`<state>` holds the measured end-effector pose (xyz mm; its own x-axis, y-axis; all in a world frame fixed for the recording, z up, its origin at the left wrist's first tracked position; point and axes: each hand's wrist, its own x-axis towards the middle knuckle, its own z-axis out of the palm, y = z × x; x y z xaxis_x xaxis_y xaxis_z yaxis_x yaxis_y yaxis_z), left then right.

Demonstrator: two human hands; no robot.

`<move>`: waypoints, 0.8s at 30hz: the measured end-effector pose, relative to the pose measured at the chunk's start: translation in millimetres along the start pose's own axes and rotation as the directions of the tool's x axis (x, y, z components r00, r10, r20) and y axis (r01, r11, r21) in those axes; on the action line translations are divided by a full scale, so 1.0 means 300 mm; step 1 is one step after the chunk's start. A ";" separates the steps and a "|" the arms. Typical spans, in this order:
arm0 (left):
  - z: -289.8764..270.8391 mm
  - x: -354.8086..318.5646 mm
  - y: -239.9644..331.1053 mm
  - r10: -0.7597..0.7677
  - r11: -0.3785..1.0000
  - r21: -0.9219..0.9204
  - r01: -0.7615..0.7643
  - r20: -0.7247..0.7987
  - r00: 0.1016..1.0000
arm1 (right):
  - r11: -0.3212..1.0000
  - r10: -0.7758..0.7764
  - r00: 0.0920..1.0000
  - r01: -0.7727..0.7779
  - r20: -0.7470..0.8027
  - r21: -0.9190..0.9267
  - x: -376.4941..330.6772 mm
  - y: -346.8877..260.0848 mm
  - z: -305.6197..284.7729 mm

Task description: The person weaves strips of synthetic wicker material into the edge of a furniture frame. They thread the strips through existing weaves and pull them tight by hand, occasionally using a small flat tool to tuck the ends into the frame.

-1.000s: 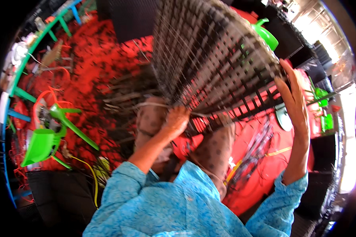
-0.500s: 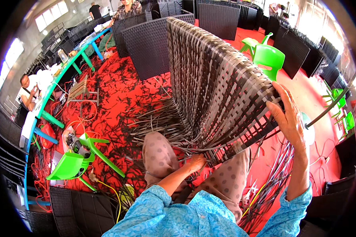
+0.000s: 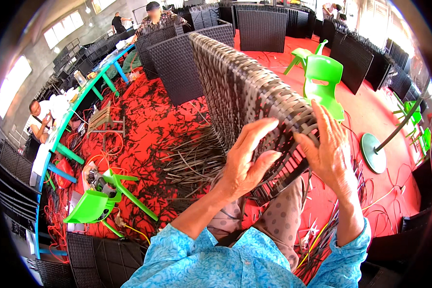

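A large woven rattan panel point(image 3: 235, 91), in brown, grey and black flat strips, stands tilted before me, its near lower end between my knees. My right hand point(image 3: 332, 151) grips its upper near corner, thumb on the close side and fingers over the top edge. Beside the weave my left hand point(image 3: 245, 163) is raised, thumb and fingers spread, with nothing in it; whether it touches the panel I cannot tell. Toward the bottom near end the weave is more open. Long loose strips point(image 3: 192, 161) fan out on the floor left of the panel.
A green chair point(image 3: 89, 206) with a power tool point(image 3: 101, 183) on it lies left. Another green chair point(image 3: 321, 81) stands beyond the panel, near a round stand base point(image 3: 372, 152). Cables and scraps litter the red floor point(image 3: 144, 115). Other people work by a long table point(image 3: 89, 87).
My left hand has left the panel's lower end and risen beside its upper near part. The panel's near corner has shifted left and down slightly, with my right hand still on it.
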<state>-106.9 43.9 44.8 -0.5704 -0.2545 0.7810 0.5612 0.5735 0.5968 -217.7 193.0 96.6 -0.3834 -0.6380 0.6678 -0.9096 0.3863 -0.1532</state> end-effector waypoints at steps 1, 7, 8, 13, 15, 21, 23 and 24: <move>0.014 0.041 0.025 0.098 0.993 -0.063 -0.098 -0.007 0.995 | 1.000 -0.002 1.000 0.002 0.021 0.020 -0.008 -0.024 0.002; 0.087 0.123 0.074 0.131 0.980 -0.170 -0.106 0.144 0.981 | 0.998 -0.067 0.998 0.067 -0.001 0.000 -0.067 -0.113 -0.038; 0.086 0.116 0.077 0.133 0.981 -0.160 -0.110 0.141 0.981 | 0.996 -0.068 0.997 0.069 0.028 -0.063 -0.090 -0.117 -0.058; 0.033 0.082 0.082 0.133 0.852 0.420 -0.312 0.404 0.905 | 0.981 -0.107 0.975 0.136 -0.195 0.141 -0.198 -0.102 -0.061; 0.017 0.065 0.097 0.107 0.850 0.436 -0.297 0.409 0.906 | 0.971 -0.068 0.959 0.127 -0.275 0.202 -0.243 -0.095 -0.031; -0.010 0.034 0.115 0.131 0.806 0.498 -0.319 0.375 0.917 | 0.949 0.045 0.938 0.067 -0.343 0.308 -0.323 -0.059 0.044; -0.029 0.018 0.121 0.125 0.831 0.466 -0.305 0.378 0.917 | 0.896 0.167 0.925 0.003 -0.343 0.443 -0.335 -0.053 0.055; -0.033 0.012 0.122 0.132 0.829 0.470 -0.302 0.361 0.923 | 0.902 0.188 0.929 -0.035 -0.318 0.431 -0.339 -0.051 0.057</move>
<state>-82.4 56.2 71.2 -0.6689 0.1217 0.7333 0.3557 0.9187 0.1720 -167.6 240.5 18.6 -0.4763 -0.3086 0.8234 -0.8758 0.0836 -0.4753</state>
